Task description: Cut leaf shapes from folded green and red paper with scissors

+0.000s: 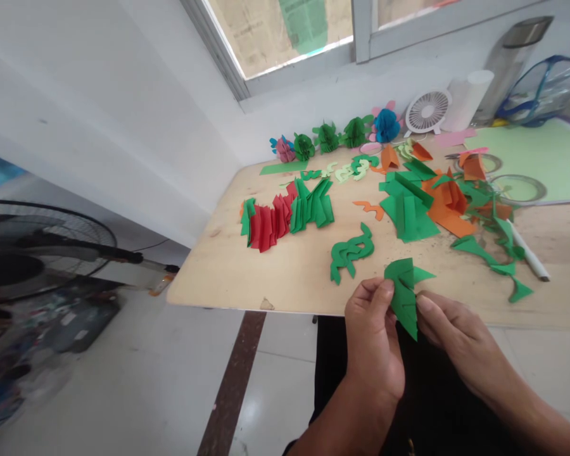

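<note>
A cut piece of folded green paper (402, 294) is held between my two hands just past the table's front edge. My left hand (374, 339) pinches its left side between thumb and fingers. On the opposite edge, the thumb and fingers of my right hand (456, 326) close on the same paper. Slits show along its right side, and its lower end comes to a point. Wavy green paper cutouts (351, 251) lie in a stack on the wooden table, just beyond my left hand. Folded green sheets (407, 206) are heaped farther back, beside folded orange paper (449, 202).
Pleated red (268, 221) and green paper (311, 202) stands at the left. Finished paper figures (327, 136) line the wall near a small white fan (427, 112). Green scraps (491, 256), a white marker (527, 252) and tape rolls (520, 188) are at the right.
</note>
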